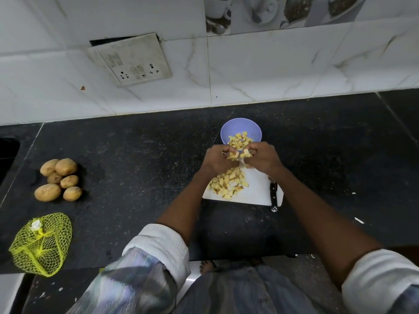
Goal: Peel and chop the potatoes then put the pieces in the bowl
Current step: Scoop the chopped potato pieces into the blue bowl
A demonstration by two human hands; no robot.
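Yellow potato pieces (227, 183) heaped on board, some in lilac bowl (229, 130).

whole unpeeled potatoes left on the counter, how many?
6, in one cluster at the counter's left: two at the back, two in the middle, two in front. Another could be hidden beneath them.

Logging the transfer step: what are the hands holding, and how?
Both the left hand and right hand cup potato pieces in curled fingers beside the bowl.
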